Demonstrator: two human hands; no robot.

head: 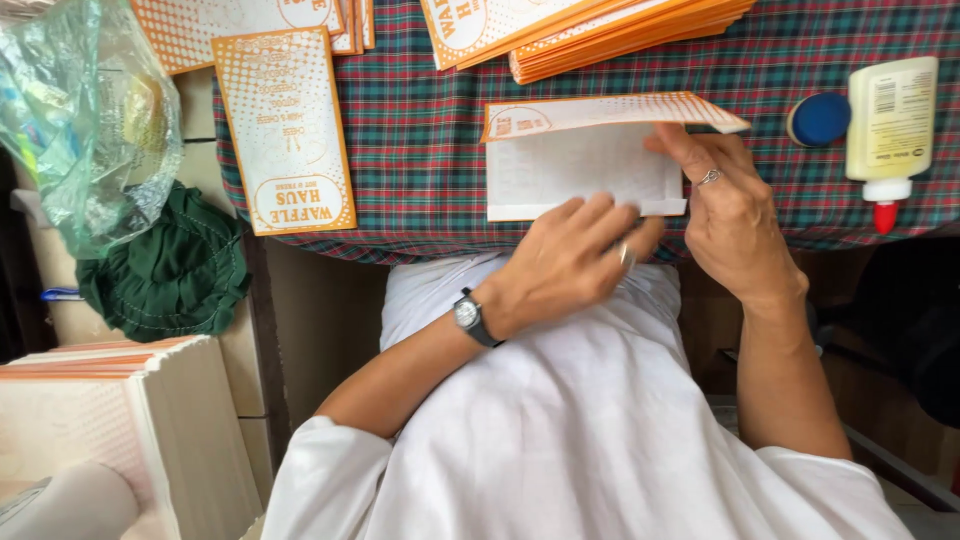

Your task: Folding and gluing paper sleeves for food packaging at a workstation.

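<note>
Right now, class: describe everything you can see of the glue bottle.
The glue bottle is pale cream plastic, squarish, with a printed label, a white collar and a red pointed nozzle. It lies flat on the plaid cloth, nozzle toward the person, beside a blue lid. Neither hand touches it; the right hand is nearer.

Home packaging workshop: paper-bag stacks (620, 30), glue bottle (890, 120)

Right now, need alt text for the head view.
Two bare hands fold a white paper bag with an orange top flap on a plaid tablecloth: left hand presses its lower edge, right hand holds its right end. A glue bottle lies to the right.
</note>
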